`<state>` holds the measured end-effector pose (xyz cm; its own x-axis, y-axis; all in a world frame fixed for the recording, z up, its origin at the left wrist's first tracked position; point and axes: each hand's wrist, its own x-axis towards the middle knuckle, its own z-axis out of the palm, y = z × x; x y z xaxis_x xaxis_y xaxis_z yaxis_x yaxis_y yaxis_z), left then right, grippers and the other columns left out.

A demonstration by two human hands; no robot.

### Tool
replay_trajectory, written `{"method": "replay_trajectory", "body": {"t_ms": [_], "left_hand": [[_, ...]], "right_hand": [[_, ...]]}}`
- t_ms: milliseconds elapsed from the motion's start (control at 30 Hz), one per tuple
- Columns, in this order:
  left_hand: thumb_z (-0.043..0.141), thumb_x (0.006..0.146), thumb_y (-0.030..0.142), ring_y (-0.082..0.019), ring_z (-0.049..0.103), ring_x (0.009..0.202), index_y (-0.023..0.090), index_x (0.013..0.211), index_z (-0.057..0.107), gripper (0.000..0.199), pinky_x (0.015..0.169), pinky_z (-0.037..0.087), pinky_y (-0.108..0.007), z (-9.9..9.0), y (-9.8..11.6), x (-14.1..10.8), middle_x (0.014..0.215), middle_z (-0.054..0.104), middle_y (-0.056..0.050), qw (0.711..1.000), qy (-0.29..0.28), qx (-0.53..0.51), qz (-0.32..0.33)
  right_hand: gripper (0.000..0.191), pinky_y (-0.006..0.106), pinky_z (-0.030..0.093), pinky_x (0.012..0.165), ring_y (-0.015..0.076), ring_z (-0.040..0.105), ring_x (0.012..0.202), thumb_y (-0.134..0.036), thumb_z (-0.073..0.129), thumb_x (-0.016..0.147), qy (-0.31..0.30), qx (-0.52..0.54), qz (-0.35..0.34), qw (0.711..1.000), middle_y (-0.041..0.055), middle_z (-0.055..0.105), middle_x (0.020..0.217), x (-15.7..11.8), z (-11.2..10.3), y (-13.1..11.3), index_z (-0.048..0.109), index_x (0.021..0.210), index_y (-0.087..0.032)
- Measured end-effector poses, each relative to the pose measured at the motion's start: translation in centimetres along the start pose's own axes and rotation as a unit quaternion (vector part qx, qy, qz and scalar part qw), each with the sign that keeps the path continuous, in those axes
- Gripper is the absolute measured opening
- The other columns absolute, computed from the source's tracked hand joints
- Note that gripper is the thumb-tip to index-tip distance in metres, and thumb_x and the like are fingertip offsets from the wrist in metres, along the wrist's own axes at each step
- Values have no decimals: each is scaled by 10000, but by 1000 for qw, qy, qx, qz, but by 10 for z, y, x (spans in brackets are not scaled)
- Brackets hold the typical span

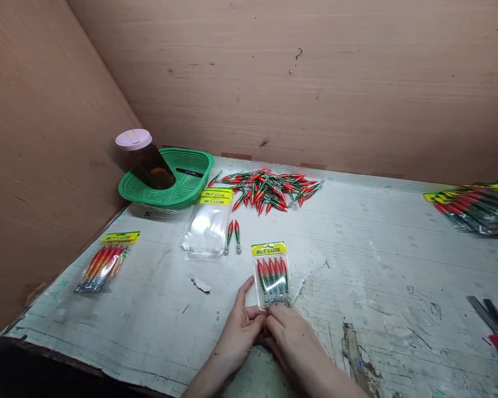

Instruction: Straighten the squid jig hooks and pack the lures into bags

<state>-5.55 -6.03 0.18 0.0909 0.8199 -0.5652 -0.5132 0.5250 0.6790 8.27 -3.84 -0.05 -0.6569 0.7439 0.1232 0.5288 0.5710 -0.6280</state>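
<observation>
A clear bag of fishing lures (273,276) lies in front of me, its yellow "BCT LURE" header at the far end. Several red-and-green lures sit side by side inside, hooks toward me. My left hand (243,326) pinches the bag's near end, with one finger stretched along its left side. Against it, my right hand (288,331) has its fingers curled over the same end; the fingertips are partly hidden. Two loose lures (233,236) lie beyond the bag to the left, beside a stack of flat clear bags (207,226) with yellow headers.
A pile of loose lures (269,190) spreads along the back. At back left, a green basket (166,200) holds a pink-lidded bottle (151,166) and a black pen. Filled bags lie at left (103,268) and far right (477,207). Scissors (496,326) rest at the right edge.
</observation>
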Motion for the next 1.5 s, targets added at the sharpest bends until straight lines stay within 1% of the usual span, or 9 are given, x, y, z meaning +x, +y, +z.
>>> {"method": "replay_trajectory", "body": {"t_ms": [300, 600, 800, 933, 1100, 1200, 1367, 1433, 1500], "left_hand": [[787, 666, 209, -196, 713, 724, 252, 1530, 34, 1146, 686, 517, -291, 2, 3, -4, 833, 724, -57, 999, 28, 10, -14], [791, 666, 211, -133, 631, 577, 238, 1529, 48, 1139, 545, 451, -215, 1, 0, -1, 765, 701, -15, 1000, 17, 19, 9], [758, 694, 161, -107, 623, 543, 252, 1527, 26, 1113, 584, 484, -233, 2, -3, -2, 757, 685, 5, 1000, 17, 15, 19], [764, 695, 166, -172, 707, 656, 268, 1527, -22, 1149, 666, 535, -289, 5, -3, -1, 842, 709, -41, 1000, 26, 15, -1], [618, 848, 263, -146, 675, 601, 267, 1530, -45, 951, 526, 514, -233, -9, -8, -11, 887, 647, -37, 987, 32, 153, 44], [419, 945, 216, -111, 617, 605, 276, 1516, 200, 614, 516, 520, -228, -30, 1, -23, 976, 611, -66, 871, 42, 420, 252], [489, 900, 67, -199, 646, 937, 156, 1165, 626, 311, 802, 565, -324, -45, 32, -17, 1084, 706, -109, 447, -114, 665, 587], [547, 878, 51, -176, 650, 875, 120, 1024, 652, 193, 810, 553, -298, -42, 38, -7, 967, 745, -81, 392, -167, 654, 625], [544, 878, 41, -163, 646, 840, 115, 957, 641, 146, 820, 542, -294, -39, 39, 1, 900, 750, -70, 412, -183, 632, 630]], "right_hand": [[253, 222, 439, 515, 132, 507, 593, -316, 439, 969, 58, 204, 107, 971, -7, 509, 669, -29, -79, 26, 477, 742, -210], [110, 336, 478, 709, 202, 553, 805, -109, 489, 885, -32, 10, -49, 998, 64, 607, 866, -3, -23, 0, 550, 843, -191], [152, 330, 469, 764, 168, 551, 812, -181, 386, 959, -66, 115, -20, 991, 23, 574, 860, -12, -37, -1, 476, 843, -219], [243, 270, 497, 624, 161, 561, 712, -331, 316, 1004, 59, 192, 64, 977, 17, 542, 784, -42, -63, 41, 462, 835, -234], [259, 393, 518, 599, 259, 614, 706, -400, 438, 941, 285, -121, 212, 927, 78, 610, 749, -81, -113, 122, 597, 857, -214], [271, 437, 520, 592, 297, 608, 750, -349, 472, 925, 267, -232, 118, 928, 147, 642, 836, -79, -116, 118, 671, 985, -175], [338, 330, 540, 865, 204, 647, 952, -125, 367, 978, 92, -239, -276, 926, 91, 718, 1005, -36, -72, 49, 623, 1193, -169], [355, 318, 520, 912, 199, 653, 957, -106, 313, 992, 72, -189, -317, 926, 94, 730, 967, -22, -57, 35, 647, 1113, -109], [347, 327, 527, 886, 211, 658, 936, -84, 303, 992, 71, -133, -316, 937, 124, 732, 948, -15, -50, 34, 645, 1048, -66]]}}
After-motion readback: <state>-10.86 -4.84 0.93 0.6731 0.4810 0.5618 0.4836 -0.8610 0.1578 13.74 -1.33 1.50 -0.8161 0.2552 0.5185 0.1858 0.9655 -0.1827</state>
